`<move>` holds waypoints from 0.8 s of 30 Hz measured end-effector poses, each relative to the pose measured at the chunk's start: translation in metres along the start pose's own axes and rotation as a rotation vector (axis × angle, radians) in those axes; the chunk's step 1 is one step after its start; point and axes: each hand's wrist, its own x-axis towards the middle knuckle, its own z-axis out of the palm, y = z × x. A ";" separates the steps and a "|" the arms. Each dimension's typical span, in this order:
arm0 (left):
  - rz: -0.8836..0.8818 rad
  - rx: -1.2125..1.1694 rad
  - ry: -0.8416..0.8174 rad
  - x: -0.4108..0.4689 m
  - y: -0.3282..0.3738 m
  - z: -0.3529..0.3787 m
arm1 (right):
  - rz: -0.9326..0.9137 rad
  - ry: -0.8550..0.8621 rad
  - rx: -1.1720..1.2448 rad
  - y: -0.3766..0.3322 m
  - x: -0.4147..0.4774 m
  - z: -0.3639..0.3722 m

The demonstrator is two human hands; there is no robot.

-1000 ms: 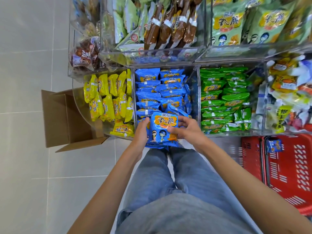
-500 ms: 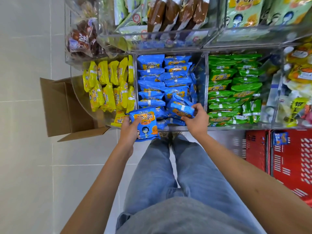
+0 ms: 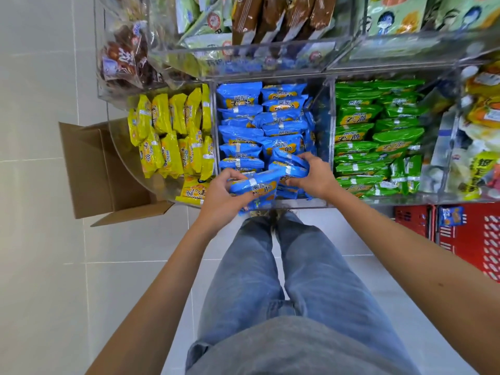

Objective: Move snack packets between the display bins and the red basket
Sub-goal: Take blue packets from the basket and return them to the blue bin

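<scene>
Left hand (image 3: 220, 197) is gripping blue packet (image 3: 257, 189) over front lip of blue bin (image 3: 303, 204), probably slotting it in. Right hand (image 3: 313, 178) is clutching neighbouring packets (image 3: 288, 163) inside that bin, likely making room. Red basket (image 3: 476, 239) is sitting right of bin.

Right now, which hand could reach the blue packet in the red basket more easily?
Probably the right hand: the red basket with its blue packet sits on that side, while the left hand must cross the body. Both hands grip other blue packets, so release first.
</scene>
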 end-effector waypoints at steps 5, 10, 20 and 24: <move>0.237 0.258 -0.103 0.010 0.010 0.016 | -0.212 0.051 0.034 -0.013 0.004 -0.017; 0.298 0.426 -0.075 0.025 -0.004 0.042 | -0.147 -0.030 0.057 -0.010 0.006 -0.019; 0.200 0.678 0.316 0.020 -0.017 0.070 | 0.019 -0.127 0.459 0.003 -0.002 -0.008; 0.327 0.830 0.347 0.021 -0.021 0.063 | 0.189 0.041 0.590 0.008 -0.009 0.017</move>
